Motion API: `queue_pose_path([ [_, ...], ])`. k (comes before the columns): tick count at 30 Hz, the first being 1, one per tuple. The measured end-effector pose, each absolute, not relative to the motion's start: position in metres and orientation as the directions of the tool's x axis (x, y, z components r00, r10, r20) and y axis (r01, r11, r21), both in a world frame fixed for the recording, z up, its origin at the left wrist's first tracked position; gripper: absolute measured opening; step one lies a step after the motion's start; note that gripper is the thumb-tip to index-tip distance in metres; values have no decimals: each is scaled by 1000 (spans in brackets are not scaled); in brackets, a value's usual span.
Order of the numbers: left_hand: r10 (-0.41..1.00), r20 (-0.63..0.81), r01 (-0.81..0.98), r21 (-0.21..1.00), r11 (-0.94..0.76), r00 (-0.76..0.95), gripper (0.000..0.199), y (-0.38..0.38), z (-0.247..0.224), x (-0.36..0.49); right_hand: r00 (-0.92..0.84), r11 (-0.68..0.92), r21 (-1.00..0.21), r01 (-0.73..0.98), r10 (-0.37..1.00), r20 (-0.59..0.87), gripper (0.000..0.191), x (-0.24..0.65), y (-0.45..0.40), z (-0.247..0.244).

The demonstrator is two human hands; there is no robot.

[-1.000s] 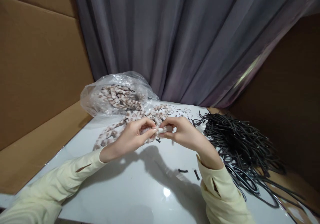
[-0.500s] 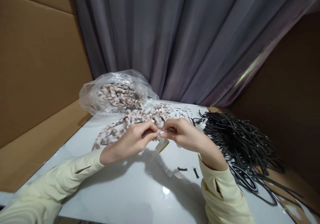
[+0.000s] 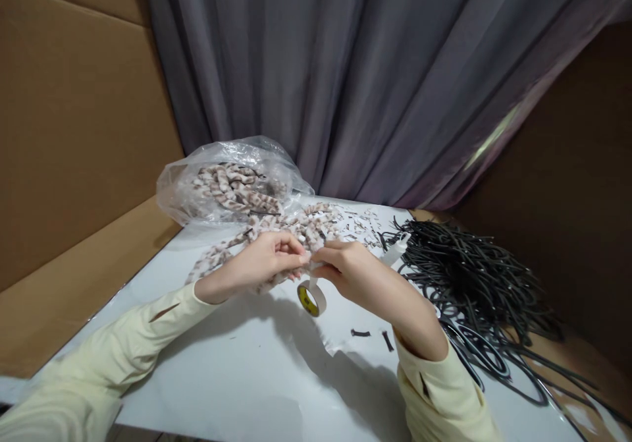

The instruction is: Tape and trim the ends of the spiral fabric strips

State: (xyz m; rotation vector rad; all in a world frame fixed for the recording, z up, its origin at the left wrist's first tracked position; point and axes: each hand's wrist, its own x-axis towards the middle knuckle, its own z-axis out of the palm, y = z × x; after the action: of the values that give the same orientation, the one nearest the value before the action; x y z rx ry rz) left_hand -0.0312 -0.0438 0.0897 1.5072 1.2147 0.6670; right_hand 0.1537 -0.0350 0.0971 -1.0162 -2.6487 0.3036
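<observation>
My left hand (image 3: 276, 257) and my right hand (image 3: 340, 264) meet over the middle of the white table, fingertips nearly touching. Both are pinched closed around something small and whitish that my fingers mostly hide. A roll of white tape (image 3: 312, 298) with a yellow inner core hangs just below my fingertips, a short strip running up from it toward my right hand. Behind and beside my left hand lies a pile of fluffy brown-and-white striped cords (image 3: 212, 263). A white bottle with a nozzle (image 3: 396, 249) is beyond my right wrist.
A clear plastic bag (image 3: 178, 192) holds more fluffy cords at the back left. Black cords (image 3: 474, 277) are heaped at the right. Two short black pieces (image 3: 388, 341) lie near my right forearm. Small scraps (image 3: 363, 224) are scattered at the back. Cardboard (image 3: 79, 132) and a grey curtain (image 3: 306, 66) surround the table.
The tape roll has swung round, so its yellow core now shows. My left hand has shifted slightly left and up, and my right hand has turned a little with its wrist lower.
</observation>
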Motion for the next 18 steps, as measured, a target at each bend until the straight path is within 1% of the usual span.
queue_pose_path([
  [5,909,-203,347,935,71,363,23,-43,86,-33,-733,747,-233,623,661,160,15,157,-38,99],
  [11,913,-171,284,957,64,370,16,-40,86,-36,-738,751,-77,655,659,144,14,154,-39,102],
  [15,908,-153,195,977,81,390,12,-35,87,-38,-724,743,21,668,644,246,7,153,-39,103],
  [18,889,-172,120,984,134,424,9,-30,83,-37,-743,751,100,653,609,278,13,153,-38,103],
])
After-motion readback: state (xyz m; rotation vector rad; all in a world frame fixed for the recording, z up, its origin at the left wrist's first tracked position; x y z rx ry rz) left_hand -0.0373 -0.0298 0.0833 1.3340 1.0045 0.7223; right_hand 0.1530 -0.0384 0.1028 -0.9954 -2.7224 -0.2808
